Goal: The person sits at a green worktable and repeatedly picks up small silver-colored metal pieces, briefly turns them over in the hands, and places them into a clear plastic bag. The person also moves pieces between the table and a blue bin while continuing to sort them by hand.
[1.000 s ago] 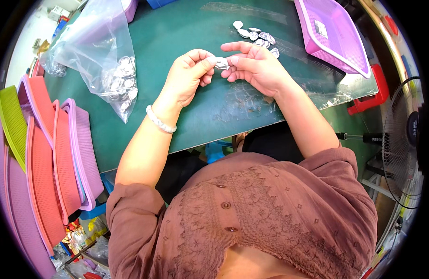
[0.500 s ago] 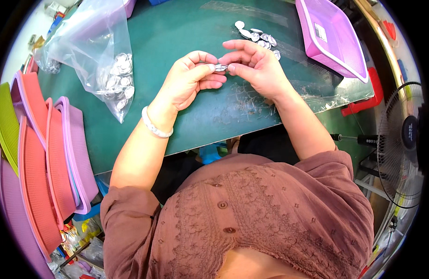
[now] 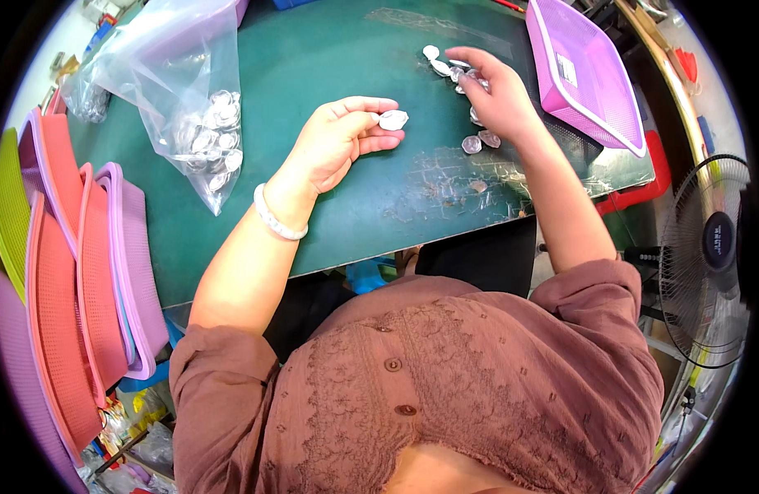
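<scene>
My left hand (image 3: pixel 337 140) pinches a small silvery-white disc-like piece (image 3: pixel 393 120) between thumb and fingers, above the green table (image 3: pixel 338 222). To its right, my right hand (image 3: pixel 505 100) hovers over a loose pile of similar silvery pieces (image 3: pixel 440 68), its fingers apart. Part of the pile is hidden beneath that hand. Two of the pieces (image 3: pixel 472 145) lie below the right hand, nearer the table's front edge. What they are exactly is too small to make out.
A clear plastic bag (image 3: pixel 200 136) with many silvery pieces lies at the left. An upright pink-purple mesh basket (image 3: pixel 589 103) stands at the far right. Coloured baskets (image 3: pixel 62 313) are stacked along the left side. A black fan (image 3: pixel 709 247) is beyond the table's right edge.
My right hand has left the piece held between both hands and moved right, over the pile. My left hand keeps its piece, nearly in place. Two pieces now show below the right hand.
</scene>
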A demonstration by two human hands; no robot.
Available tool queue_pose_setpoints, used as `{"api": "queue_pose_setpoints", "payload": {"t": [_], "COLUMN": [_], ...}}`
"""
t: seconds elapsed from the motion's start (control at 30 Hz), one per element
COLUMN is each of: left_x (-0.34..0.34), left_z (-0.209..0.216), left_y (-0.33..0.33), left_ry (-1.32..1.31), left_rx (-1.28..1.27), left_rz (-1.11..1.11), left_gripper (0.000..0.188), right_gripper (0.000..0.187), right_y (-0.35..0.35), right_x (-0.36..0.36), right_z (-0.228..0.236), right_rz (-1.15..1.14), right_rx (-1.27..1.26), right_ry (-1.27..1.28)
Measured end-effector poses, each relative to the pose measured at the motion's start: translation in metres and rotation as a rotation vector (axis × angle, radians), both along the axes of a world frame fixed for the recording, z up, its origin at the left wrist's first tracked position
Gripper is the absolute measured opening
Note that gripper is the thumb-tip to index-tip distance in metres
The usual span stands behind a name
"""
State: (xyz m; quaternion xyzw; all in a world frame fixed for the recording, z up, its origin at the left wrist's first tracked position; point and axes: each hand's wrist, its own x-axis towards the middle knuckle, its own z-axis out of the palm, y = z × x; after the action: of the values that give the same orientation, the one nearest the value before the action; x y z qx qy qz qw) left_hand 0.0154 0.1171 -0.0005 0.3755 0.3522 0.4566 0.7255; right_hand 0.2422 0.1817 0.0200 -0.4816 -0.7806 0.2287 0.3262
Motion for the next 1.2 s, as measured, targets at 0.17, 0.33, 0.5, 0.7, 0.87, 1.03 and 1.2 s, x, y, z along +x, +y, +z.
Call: {"api": "queue_pose_setpoints", "payload": {"t": [0.17,0.33,0.5,0.7,0.87,1.03,1.2], "left_x": [0.002,-0.001,0.000,0.001,0.001,0.008,0.006], "left_z": [0.002,0.000,0.003,0.007,0.004,0.004,0.005], "left_y": [0.002,0.004,0.003,0.001,0.002,0.000,0.000], "left_ry": [-0.056,-0.123,-0.073,-0.038,0.001,0.194,0.238], "left_rx": [-0.002,-0.024,-0.055,-0.038,0.009,0.099,0.172], "left_rz": [-0.028,-0.020,0.017,0.113,0.167,0.211,0.240], "left_gripper": [0.025,0.021,0.018,0.018,0.025,0.026,0.025], "right_gripper": [0.040,0.042,0.039,0.044,0.036,0.029,0.031], "right_y": [0.049,0.060,0.034,-0.013,-0.028,-0.016,-0.003], "right_x": [0.013,0.003,-0.011,-0.020,-0.030,-0.047,-0.063], "right_z": [-0.032,-0.034,-0.015,0.003,0.011,0.010,0.018], "right_rz": [0.137,0.278,0.381,0.610,0.421,0.336,0.330], "right_rx": [0.375,0.333,0.223,0.064,-0.226,-0.535,-0.634], "right_ry": [-0.387,-0.457,-0.458,-0.307,-0.024,0.314,0.315]}}
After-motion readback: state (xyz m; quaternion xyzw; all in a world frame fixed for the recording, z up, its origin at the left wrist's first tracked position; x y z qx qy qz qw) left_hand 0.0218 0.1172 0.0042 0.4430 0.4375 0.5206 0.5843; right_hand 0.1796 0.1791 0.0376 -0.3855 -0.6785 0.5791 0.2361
